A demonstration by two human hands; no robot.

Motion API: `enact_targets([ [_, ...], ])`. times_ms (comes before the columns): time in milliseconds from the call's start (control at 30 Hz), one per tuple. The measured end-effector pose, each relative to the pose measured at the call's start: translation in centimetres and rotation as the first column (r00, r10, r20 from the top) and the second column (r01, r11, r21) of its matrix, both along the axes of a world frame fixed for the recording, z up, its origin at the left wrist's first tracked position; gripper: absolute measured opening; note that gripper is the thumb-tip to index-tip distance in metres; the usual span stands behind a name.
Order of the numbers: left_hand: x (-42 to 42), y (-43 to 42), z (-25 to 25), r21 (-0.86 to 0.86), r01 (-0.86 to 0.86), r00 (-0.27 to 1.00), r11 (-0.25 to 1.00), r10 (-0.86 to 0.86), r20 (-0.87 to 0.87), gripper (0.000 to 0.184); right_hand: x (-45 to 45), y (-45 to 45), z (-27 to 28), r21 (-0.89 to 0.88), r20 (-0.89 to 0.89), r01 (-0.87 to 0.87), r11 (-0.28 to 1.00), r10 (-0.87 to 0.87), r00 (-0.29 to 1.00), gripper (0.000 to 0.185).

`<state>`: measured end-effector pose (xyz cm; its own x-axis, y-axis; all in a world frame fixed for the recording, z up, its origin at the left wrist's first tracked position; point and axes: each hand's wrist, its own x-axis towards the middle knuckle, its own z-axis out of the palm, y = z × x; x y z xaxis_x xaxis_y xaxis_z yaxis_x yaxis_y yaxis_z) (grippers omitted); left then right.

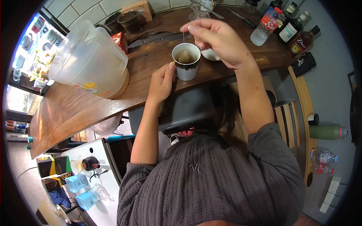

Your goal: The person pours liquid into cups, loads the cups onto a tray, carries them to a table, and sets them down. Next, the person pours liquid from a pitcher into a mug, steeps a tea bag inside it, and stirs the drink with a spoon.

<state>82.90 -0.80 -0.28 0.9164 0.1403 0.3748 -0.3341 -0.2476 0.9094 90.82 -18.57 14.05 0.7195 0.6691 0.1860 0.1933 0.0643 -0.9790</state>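
A white mug (pixel 187 72) with a dark band below its rim stands near the front edge of the wooden counter. My left hand (pixel 163 81) is closed at the mug's left side, fingers around where its handle would be. Inside the mug a tea bag (pixel 185 57) shows against the pale inner wall. Above the rim, my right hand (pixel 217 39) pinches the tea bag's string (pixel 184 37), which hangs down toward the mug. Partly hidden under my right hand is a small white dish (pixel 210 55), just right of the mug.
A large translucent plastic pitcher (pixel 90 60) stands on the counter (pixel 147 81) at left. A red box (pixel 120 42) and potted soil (pixel 130 20) sit behind it. At back right are a knife (pixel 237 16), a water bottle (pixel 264 28) and several dark bottles (pixel 292 30).
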Motion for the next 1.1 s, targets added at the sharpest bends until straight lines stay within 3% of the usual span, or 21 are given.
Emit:
enact_targets([
  [100, 0.2, 0.1, -0.2, -0.035, 0.029, 1.0, 0.999, -0.028, 0.009, 0.044, -0.2, -0.3, 2.6, 0.119, 0.109, -0.025, 0.993, 0.012, 0.994, 0.027],
  [133, 0.2, 0.2, -0.4, -0.03, 0.031, 1.0, 0.999, -0.03, 0.008, 0.044, -0.3, -0.4, 3.4, 0.124, 0.108, -0.023, 0.992, 0.01, 0.994, 0.027],
  [200, 0.3, 0.3, -0.6, -0.054, 0.048, 0.999, 0.997, -0.048, 0.005, 0.044, -0.5, -0.2, 4.6, 0.146, -0.064, -0.014, 0.989, 0.023, 0.998, 0.025],
  [300, 0.3, 0.2, -0.5, -0.087, 0.072, 0.997, 0.994, -0.071, 0.019, 0.044, -0.4, 0.0, 5.0, 0.154, -0.004, -0.003, 0.988, 0.004, 1.0, 0.024],
  [433, 0.2, 0.1, -0.2, -0.077, 0.061, 0.998, 0.995, -0.061, 0.003, 0.043, -0.9, -0.2, 5.0, 0.125, 0.007, 0.019, 0.992, -0.02, 1.0, 0.024],
  [533, 0.0, 0.0, 0.0, -0.07, 0.065, 0.998, 0.995, -0.064, 0.015, 0.043, -0.7, -0.5, 2.0, 0.123, 0.08, 0.005, 0.992, -0.015, 0.997, 0.027],
  [667, 0.0, 0.0, 0.0, -0.11, 0.079, 0.997, 0.991, -0.08, -0.002, 0.042, -1.0, -0.3, -1.0, 0.089, -0.034, -0.041, 0.995, 0.044, 0.998, 0.026],
  [867, 0.1, 0.1, -0.3, -0.151, 0.11, 0.994, 0.982, -0.112, -0.005, 0.041, -1.2, -0.9, 3.4, 0.188, 0.098, -0.007, 0.982, -0.012, 0.995, 0.028],
  [900, 0.1, 0.0, -0.2, -0.158, 0.112, 0.993, 0.981, -0.115, -0.011, 0.041, -1.4, -1.7, 4.9, 0.263, -0.021, -0.151, 0.953, 0.162, 0.987, 0.025],
  [1000, 0.0, -0.3, 0.1, -0.199, 0.132, 0.991, 0.971, -0.132, 0.012, 0.04, -0.9, -0.3, 4.0, 0.321, -0.067, -0.056, 0.945, 0.082, 0.994, 0.022],
  [1067, 0.1, -0.1, -0.2, -0.205, 0.144, 0.989, 0.968, -0.146, 0.007, 0.04, -0.4, -0.2, 3.2, 0.189, 0.187, -0.049, 0.981, 0.013, 0.982, 0.027],
  [1100, 0.2, 0.1, -0.3, -0.209, 0.155, 0.987, 0.965, -0.158, 0.002, 0.04, -0.4, -0.2, 2.3, 0.188, 0.188, -0.052, 0.981, 0.016, 0.982, 0.027],
])
